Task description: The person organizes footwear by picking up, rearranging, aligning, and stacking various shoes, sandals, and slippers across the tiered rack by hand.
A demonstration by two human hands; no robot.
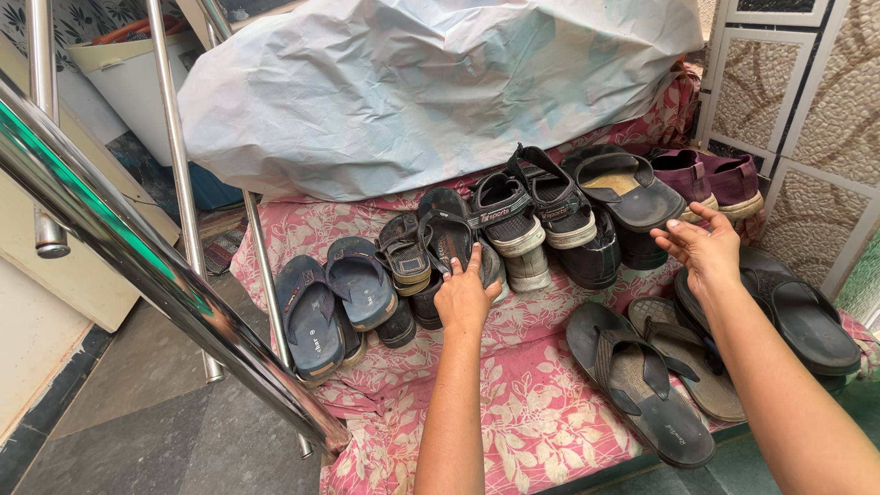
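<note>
My left hand (464, 295) grips the near edge of a dark strappy sandal (449, 236) that leans in a row of footwear on a pink flowered cloth (532, 394). My right hand (704, 246) hovers open, fingers spread, just in front of a black slipper (631, 188) and a pair of maroon shoes (710, 176). Between the hands stand two dark sports sandals with white soles (532, 213). Two blue slippers (335, 298) lean at the row's left end.
Black and brown flip-flops (655, 376) lie flat under my right arm, another dark slipper (802, 316) further right. A large pale plastic-covered bundle (431, 82) fills the back. A steel stair railing (137, 247) crosses the left; tiled wall (807, 101) at right.
</note>
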